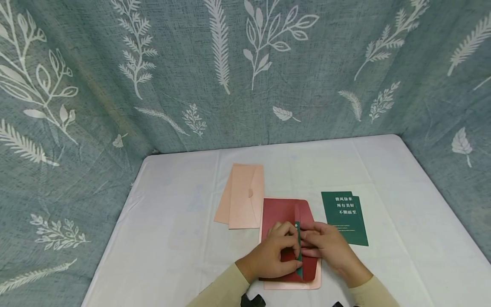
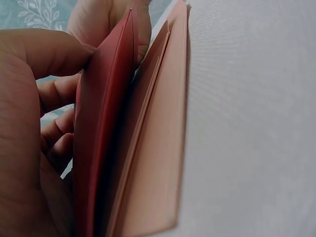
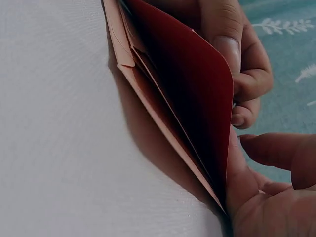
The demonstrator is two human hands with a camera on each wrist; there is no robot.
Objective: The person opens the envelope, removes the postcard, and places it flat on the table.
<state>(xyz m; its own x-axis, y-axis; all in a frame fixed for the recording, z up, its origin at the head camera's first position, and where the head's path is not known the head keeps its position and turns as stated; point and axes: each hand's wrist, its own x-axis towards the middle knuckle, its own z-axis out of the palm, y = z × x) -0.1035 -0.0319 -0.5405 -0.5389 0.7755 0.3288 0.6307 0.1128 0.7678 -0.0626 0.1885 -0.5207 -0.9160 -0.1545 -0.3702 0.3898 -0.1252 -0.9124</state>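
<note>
A red envelope [image 1: 281, 209] lies on top of pale pink envelopes [image 1: 316, 283], and its right part is lifted. A narrow strip of a green card [image 1: 299, 258] shows at the lifted part, between the hands. With its thumb and curled fingers my left hand [image 1: 274, 251] pinches the red envelope; in the left wrist view the thumb presses on the red paper. My right hand [image 1: 331, 247] lies at the right side of the envelope, its fingers fairly straight against the red paper and its thumb apart in the right wrist view. Most of the green card is hidden.
Two more pink envelopes [image 1: 245, 198] overlap at the back left of the red one. To the right lie two green cards [image 1: 354, 221] with white writing, one partly over the other. A white cloth [image 1: 184, 238] covers the table, and a patterned curtain [image 1: 238, 115] hangs behind.
</note>
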